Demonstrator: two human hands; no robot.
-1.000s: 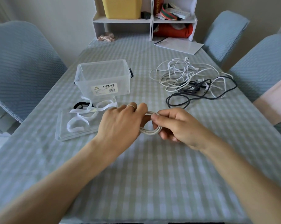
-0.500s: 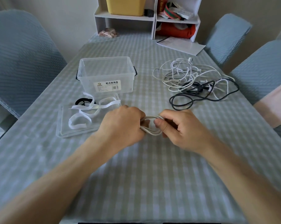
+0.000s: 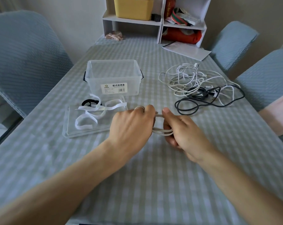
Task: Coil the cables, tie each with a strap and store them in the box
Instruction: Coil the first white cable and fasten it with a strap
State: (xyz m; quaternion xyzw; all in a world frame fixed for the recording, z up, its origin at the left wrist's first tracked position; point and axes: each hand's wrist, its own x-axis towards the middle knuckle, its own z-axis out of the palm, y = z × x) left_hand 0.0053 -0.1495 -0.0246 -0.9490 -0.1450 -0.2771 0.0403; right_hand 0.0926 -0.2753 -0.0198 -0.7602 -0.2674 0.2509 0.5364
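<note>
A coiled white cable is stretched between both hands above the middle of the table. My left hand grips its left end, and my right hand grips its right end with the thumb on top. The clear plastic box stands open behind my left hand. Its lid lies flat in front of it, holding white straps and a black strap. A tangle of white cables and black cables lies at the right.
White shelves with a yellow bin stand at the table's far end, with papers beside them. Blue-covered chairs flank the table on both sides. The checked tablecloth lies bare near me.
Both hands have kept hold of the coil; they have drawn slightly apart, stretching the coil into a longer loop. The view has tilted a little.
</note>
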